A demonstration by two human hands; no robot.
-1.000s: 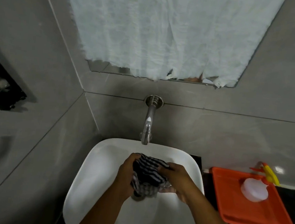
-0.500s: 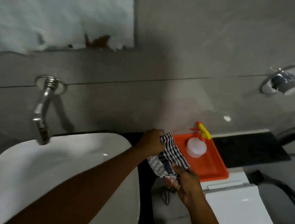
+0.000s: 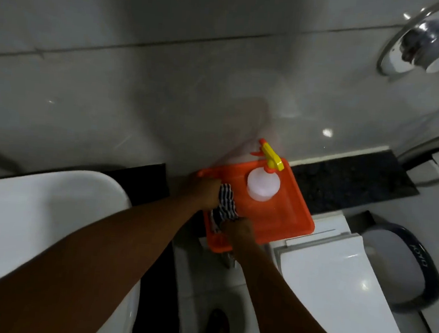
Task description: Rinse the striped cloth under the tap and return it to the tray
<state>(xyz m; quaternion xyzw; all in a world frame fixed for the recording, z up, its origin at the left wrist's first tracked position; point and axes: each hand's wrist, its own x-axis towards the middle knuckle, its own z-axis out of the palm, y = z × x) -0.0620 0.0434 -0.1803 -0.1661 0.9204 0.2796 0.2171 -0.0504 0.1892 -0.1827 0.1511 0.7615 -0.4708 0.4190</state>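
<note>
Illumination is dim and soft, with small specular glare spots on the glossy wall tiles (image 3: 327, 132) at 2 o'clock, motion blur across the frame, wide-angle bending of the grout line toward the edges, and heavy shadow at 9 o'clock.

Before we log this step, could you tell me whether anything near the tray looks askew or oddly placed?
Yes: the orange tray sits skewed to the wall, and its near corner juts past the ledge, unsupported. The spray bottle stands upright in it; both hands hold the striped cloth over its left side.
</note>
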